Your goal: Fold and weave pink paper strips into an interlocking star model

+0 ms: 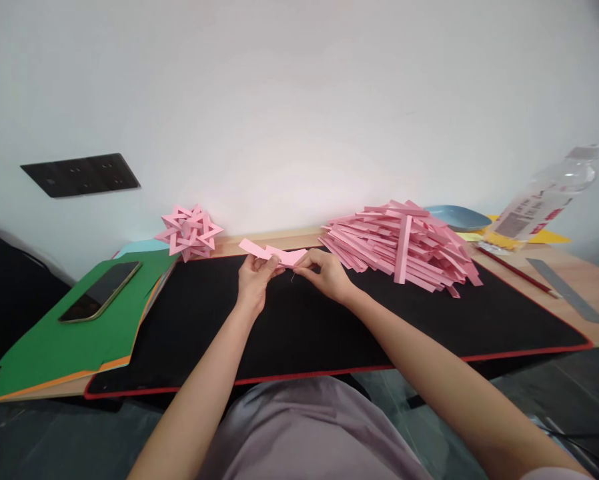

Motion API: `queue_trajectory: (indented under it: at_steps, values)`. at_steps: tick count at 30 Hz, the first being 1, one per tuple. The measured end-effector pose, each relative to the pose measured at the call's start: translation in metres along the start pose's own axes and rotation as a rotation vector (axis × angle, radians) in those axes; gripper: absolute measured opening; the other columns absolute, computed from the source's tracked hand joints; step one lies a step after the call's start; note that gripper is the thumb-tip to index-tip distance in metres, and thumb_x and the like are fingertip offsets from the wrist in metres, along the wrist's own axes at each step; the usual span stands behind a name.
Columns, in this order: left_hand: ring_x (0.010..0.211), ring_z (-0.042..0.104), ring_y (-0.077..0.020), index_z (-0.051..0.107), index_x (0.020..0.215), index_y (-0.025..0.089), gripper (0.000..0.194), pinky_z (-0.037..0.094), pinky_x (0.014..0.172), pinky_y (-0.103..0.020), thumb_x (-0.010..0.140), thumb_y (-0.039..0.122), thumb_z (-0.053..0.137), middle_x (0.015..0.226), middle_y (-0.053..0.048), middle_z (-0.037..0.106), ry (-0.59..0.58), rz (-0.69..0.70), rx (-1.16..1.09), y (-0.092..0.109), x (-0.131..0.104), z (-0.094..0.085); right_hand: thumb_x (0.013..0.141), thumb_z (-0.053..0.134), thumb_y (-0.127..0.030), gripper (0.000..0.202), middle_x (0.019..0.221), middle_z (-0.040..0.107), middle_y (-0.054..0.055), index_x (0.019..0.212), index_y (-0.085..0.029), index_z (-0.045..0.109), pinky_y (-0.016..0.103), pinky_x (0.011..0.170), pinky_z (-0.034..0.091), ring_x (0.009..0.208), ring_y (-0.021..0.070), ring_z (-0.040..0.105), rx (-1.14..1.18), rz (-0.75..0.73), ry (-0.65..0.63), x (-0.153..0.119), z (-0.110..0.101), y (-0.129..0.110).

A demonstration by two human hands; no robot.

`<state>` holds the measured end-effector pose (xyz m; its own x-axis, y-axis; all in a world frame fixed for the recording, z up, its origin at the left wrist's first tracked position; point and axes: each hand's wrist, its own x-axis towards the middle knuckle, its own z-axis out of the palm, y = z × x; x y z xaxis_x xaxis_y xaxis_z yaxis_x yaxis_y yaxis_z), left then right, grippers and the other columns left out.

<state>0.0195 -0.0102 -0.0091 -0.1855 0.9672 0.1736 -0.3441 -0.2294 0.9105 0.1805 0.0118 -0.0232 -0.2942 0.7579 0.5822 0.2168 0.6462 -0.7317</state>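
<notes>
A folded pink paper strip [292, 259] is held above the black mat [299, 333], bent at an angle. My left hand [257, 277] is closed on its left part, thumb on top, with one flat end sticking out to the left. My right hand [327, 272] pinches its right end between thumb and fingertips. Whether it is one strip or two joined pieces I cannot tell. To the right lies a large heap of folded pink paper strips [394, 243]. A pink paper star ornament [189, 231] stands at the back left.
Green paper sheets [79, 333] with a phone [101, 291] on top lie at the left. A blue dish [459, 217], a clear plastic bottle [544, 197], a dark red pencil [519, 270] and a ruler [569, 291] are at the right. The wall [289, 120] rises behind the table.
</notes>
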Motion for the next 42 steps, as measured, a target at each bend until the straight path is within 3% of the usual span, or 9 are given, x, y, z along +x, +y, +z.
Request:
queue_trajectory:
  at_steps: [5,9,13,16,18,23,29,35,42]
  values:
    - [0.077,0.063,-0.0164,0.056,0.091,0.014,0.042,0.052,0.073,-0.035,0.057,0.027,0.077,0.084,-0.004,0.064,0.015,0.011,0.001,-0.001,0.001,0.000,0.072,0.064,-0.038,0.022,0.076,0.062,0.007,0.067,-0.016,0.062,0.030,0.064,0.048,0.068,0.0164,0.059,0.032,0.041,0.021,-0.001,0.002,0.000]
    - [0.088,0.061,-0.0191,0.057,0.093,0.014,0.045,0.049,0.080,-0.037,0.054,0.022,0.078,0.089,-0.006,0.065,-0.005,-0.011,-0.005,-0.001,0.000,0.000,0.065,0.070,-0.039,0.025,0.080,0.062,0.007,0.064,-0.016,0.059,0.030,0.070,0.049,0.076,0.0170,0.060,0.113,0.062,-0.044,-0.001,0.001,-0.004]
    - [0.092,0.061,-0.0211,0.057,0.100,0.013,0.052,0.045,0.084,-0.037,0.053,0.020,0.078,0.095,-0.009,0.066,-0.130,-0.070,0.062,0.002,-0.004,0.002,0.063,0.071,-0.038,0.029,0.103,0.060,0.010,0.060,-0.016,0.053,0.033,0.084,0.045,0.101,0.0209,0.057,0.131,0.033,-0.060,0.000,0.000,-0.007]
    - [0.086,0.062,-0.0202,0.059,0.098,0.012,0.048,0.045,0.083,-0.036,0.053,0.019,0.078,0.090,-0.008,0.067,-0.213,-0.040,0.111,0.003,-0.006,0.003,0.061,0.072,-0.037,0.034,0.112,0.058,0.013,0.059,-0.016,0.046,0.036,0.086,0.045,0.106,0.0235,0.055,0.209,0.077,-0.096,-0.001,0.000,-0.007]
    - [0.083,0.063,-0.0202,0.061,0.093,0.012,0.043,0.046,0.080,-0.035,0.054,0.020,0.077,0.086,-0.007,0.068,-0.221,-0.004,0.152,0.003,-0.006,0.002,0.059,0.073,-0.038,0.037,0.108,0.060,0.013,0.060,-0.016,0.043,0.035,0.080,0.048,0.099,0.0234,0.059,0.291,0.145,-0.139,-0.002,0.002,-0.006]
    - [0.077,0.063,-0.0200,0.060,0.092,0.013,0.044,0.048,0.070,-0.032,0.053,0.022,0.077,0.080,-0.006,0.068,-0.214,-0.005,0.225,0.002,-0.006,0.000,0.055,0.075,-0.037,0.040,0.073,0.063,0.002,0.067,-0.017,0.043,0.028,0.062,0.050,0.070,0.0160,0.063,0.408,0.273,-0.216,-0.004,0.007,-0.004]
    - [0.091,0.061,-0.0212,0.058,0.099,0.014,0.050,0.047,0.079,-0.033,0.054,0.022,0.077,0.094,-0.008,0.066,-0.220,-0.028,0.185,0.004,-0.007,0.003,0.056,0.075,-0.036,0.037,0.069,0.062,0.003,0.074,-0.014,0.051,0.020,0.047,0.041,0.058,0.0111,0.058,0.376,0.296,-0.201,-0.002,0.005,-0.001]
    - [0.101,0.058,-0.0237,0.058,0.103,0.016,0.046,0.046,0.083,-0.037,0.061,0.027,0.074,0.106,-0.011,0.064,-0.242,-0.007,0.100,0.005,-0.005,0.002,0.056,0.075,-0.037,0.036,0.066,0.062,0.002,0.075,-0.014,0.055,0.020,0.049,0.042,0.056,0.0102,0.057,0.411,0.320,-0.174,0.000,0.002,-0.007]
    - [0.088,0.061,-0.0201,0.061,0.096,0.016,0.035,0.049,0.070,-0.030,0.066,0.031,0.070,0.103,-0.009,0.064,-0.232,-0.042,0.031,0.009,-0.006,0.002,0.061,0.072,-0.035,0.031,0.068,0.061,0.001,0.076,-0.013,0.056,0.023,0.056,0.046,0.059,0.0099,0.057,0.392,0.314,-0.192,0.000,-0.001,-0.006]
